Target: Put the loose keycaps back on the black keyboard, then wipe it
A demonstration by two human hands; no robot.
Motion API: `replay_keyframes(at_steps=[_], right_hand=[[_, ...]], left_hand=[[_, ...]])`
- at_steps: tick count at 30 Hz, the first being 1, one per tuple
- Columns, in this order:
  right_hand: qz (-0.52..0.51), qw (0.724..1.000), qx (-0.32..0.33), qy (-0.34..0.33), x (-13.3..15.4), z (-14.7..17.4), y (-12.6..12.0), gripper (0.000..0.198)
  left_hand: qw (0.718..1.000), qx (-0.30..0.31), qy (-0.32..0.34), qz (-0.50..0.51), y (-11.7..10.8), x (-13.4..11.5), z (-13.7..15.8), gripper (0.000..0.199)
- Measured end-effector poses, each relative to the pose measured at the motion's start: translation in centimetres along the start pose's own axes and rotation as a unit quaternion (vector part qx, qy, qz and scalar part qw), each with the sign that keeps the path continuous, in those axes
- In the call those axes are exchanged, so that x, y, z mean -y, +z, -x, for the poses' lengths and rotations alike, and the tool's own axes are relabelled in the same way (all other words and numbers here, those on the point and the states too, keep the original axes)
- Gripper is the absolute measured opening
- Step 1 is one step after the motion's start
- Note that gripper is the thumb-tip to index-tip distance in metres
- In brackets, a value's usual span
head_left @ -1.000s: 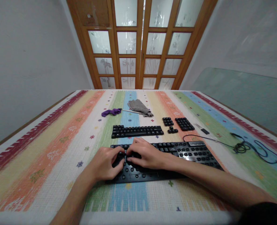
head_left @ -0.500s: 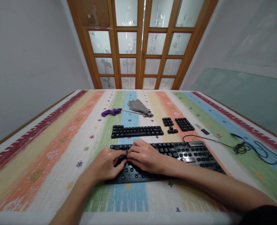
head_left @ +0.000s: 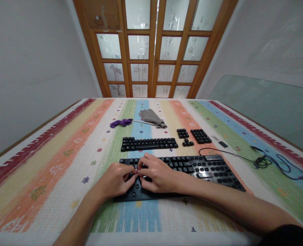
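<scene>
A black keyboard (head_left: 212, 171) lies in front of me, its top row and middle fitted with keycaps, while the right end and lower left show bare key sockets. Over its left part, my left hand (head_left: 115, 179) is pinched, thumb and forefinger drawn together. My right hand (head_left: 160, 174) reaches across the keyboard, and its bent fingertips meet the left ones. Whatever is between the fingertips is too small and hidden to make out. Just behind the keyboard sits a block of loose black keycaps (head_left: 148, 145) set out in rows.
Smaller keycap groups (head_left: 201, 136) stand at the back right, near a small dark-handled tool (head_left: 223, 144). The keyboard cable (head_left: 262, 162) coils on the right. Farther back lie a grey cloth (head_left: 152, 118) and a purple cloth (head_left: 121, 123) on a stick. A striped cloth covers the table.
My right hand's thumb and fingers have spread slightly apart and shifted a little, with the fingertips still meeting the left hand's. The left hand stays nearly in place.
</scene>
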State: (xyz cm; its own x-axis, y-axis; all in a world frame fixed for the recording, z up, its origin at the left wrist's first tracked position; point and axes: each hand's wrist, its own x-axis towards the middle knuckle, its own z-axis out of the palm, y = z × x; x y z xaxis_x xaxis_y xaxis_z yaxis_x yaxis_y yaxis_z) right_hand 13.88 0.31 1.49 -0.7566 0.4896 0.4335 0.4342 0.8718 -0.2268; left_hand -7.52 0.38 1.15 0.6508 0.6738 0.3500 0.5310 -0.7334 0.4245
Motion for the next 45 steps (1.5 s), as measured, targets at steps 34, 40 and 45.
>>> replay_keyframes(at_steps=[34, 40, 45], right_hand=[[-0.051, 0.977, 0.044, 0.2, -9.3, -8.8, -1.9, 0.014], [-0.047, 0.973, 0.071, 0.216, -11.8, -10.4, -0.6, 0.015], [-0.041, 0.971, 0.087, 0.22, -12.2, -10.7, -0.2, 0.013]], left_hand=[[0.945, -0.262, -0.024, -0.193, -1.3, 0.5, -0.4, 0.022], [0.929, -0.303, -0.052, -0.207, -1.5, 0.3, -0.4, 0.023], [0.916, -0.327, -0.087, -0.214, -1.6, 0.1, -0.3, 0.019]])
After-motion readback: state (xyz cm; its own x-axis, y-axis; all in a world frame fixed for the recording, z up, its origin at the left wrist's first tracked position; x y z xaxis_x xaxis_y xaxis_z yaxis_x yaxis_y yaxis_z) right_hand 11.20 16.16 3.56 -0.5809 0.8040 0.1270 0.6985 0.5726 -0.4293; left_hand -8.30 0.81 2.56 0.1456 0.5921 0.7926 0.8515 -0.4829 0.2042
